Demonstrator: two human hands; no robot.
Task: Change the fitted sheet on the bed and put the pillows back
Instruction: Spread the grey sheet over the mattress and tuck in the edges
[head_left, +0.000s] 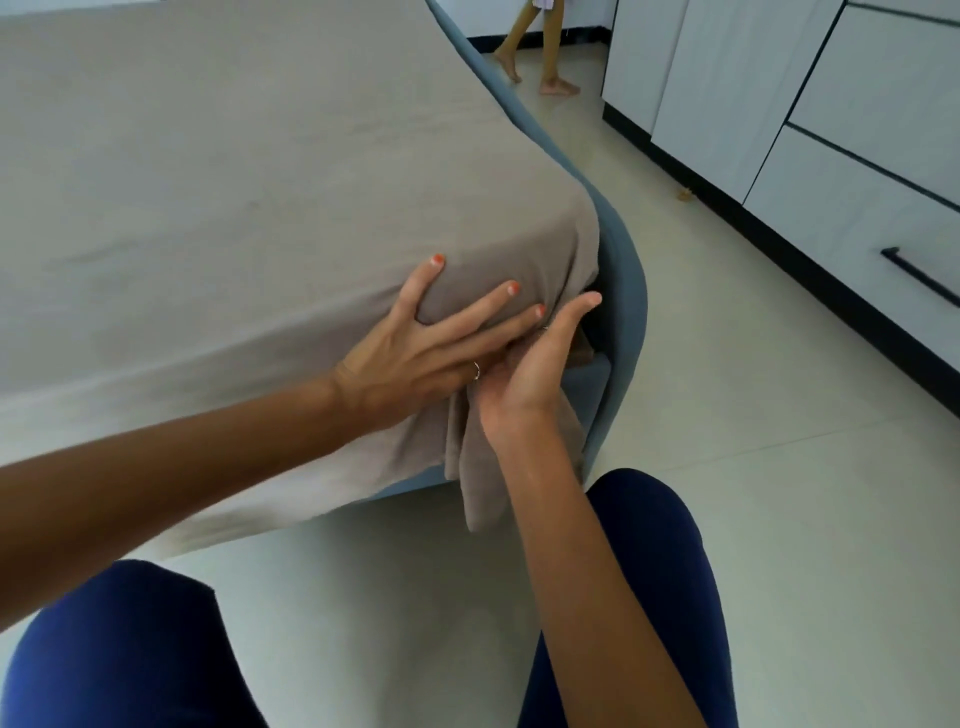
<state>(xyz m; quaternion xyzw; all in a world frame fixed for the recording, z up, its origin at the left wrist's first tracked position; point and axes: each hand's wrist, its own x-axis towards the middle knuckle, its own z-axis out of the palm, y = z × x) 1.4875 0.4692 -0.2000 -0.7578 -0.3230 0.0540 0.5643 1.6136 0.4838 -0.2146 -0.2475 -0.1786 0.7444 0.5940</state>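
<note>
Where the sheet wraps the corner, both hands' grip presses it.

Floor right of the bed is open, a clear lane running far. Blue bed frame wraps the near-right corner, tight against the sheet. Cabinets wall off the right. Another person's legs block the far end.
</note>
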